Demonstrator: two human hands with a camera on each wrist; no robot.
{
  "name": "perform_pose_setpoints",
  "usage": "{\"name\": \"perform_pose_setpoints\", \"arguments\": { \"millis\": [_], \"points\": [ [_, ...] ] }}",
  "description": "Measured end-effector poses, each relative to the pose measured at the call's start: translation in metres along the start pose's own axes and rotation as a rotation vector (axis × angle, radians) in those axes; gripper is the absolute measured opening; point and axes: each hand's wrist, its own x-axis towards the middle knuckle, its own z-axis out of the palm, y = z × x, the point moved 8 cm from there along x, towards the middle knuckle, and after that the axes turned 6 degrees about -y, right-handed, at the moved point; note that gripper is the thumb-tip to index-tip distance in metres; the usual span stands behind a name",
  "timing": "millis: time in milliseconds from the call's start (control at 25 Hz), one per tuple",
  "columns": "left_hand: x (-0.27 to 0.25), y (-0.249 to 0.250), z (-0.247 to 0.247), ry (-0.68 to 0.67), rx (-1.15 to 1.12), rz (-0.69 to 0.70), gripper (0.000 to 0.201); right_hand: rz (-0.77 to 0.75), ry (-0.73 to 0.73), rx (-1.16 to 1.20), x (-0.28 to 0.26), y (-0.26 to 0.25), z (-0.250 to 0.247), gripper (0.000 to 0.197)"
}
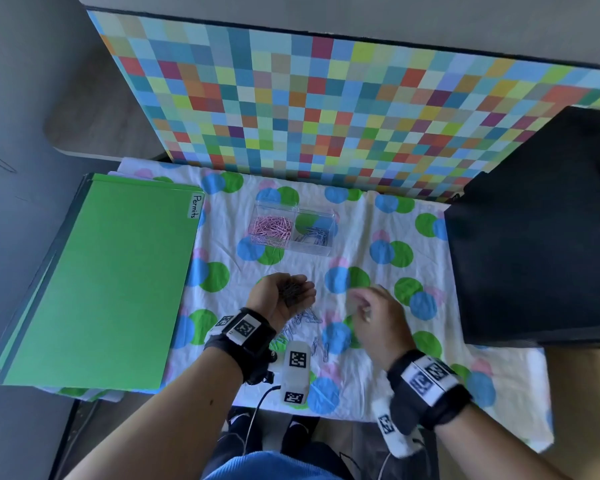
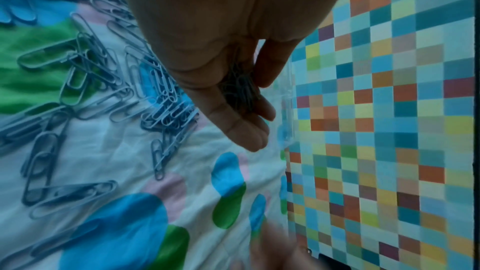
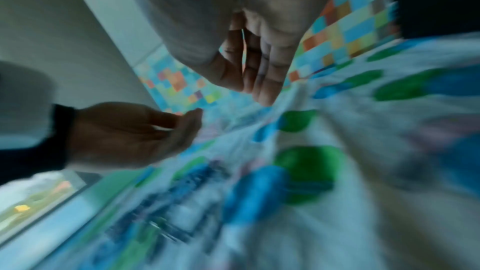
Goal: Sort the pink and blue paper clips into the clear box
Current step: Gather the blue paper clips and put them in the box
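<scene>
Between our hands and the clear box (image 1: 293,227) at 12 o'clock we see only bare cloth (image 1: 302,265). A green folder (image 1: 97,289) bounds us at 9 o'clock and a black box (image 1: 541,230) at 3 o'clock. Loose blue clips (image 1: 305,323) lie just below our hands.

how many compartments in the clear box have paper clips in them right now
2. In the clear box, the left compartment holds pink paper clips and the right one holds blue paper clips. No other compartment is visible.

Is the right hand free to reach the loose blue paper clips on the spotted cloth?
Probably yes: the right hand hovers beside the loose blue paper clips, apparently empty, though blurred; nothing lies between.
</scene>
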Motion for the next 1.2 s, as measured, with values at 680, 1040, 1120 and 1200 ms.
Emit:
{"name": "perform_pose_setpoints", "arguments": {
  "millis": [680,1040,1120,1200],
  "points": [
    [-0.009,0.02,-0.039,0.051,0.028,0.05,0.031,0.121,-0.247,-0.332,-0.035,0.064,0.019,0.019],
    [-0.017,0.027,-0.053,0.065,0.006,0.082,0.032,0.111,-0.461,-0.525,-0.029,0.038,0.049,0.016],
    [-0.017,0.026,-0.052,0.061,0.006,0.082,0.032,0.077,-0.505,-0.545,-0.029,0.033,0.053,0.018],
    [-0.017,0.024,-0.05,0.054,0.012,0.083,0.033,-0.012,-0.555,-0.512,-0.028,0.02,0.062,0.017]
  ]
}}
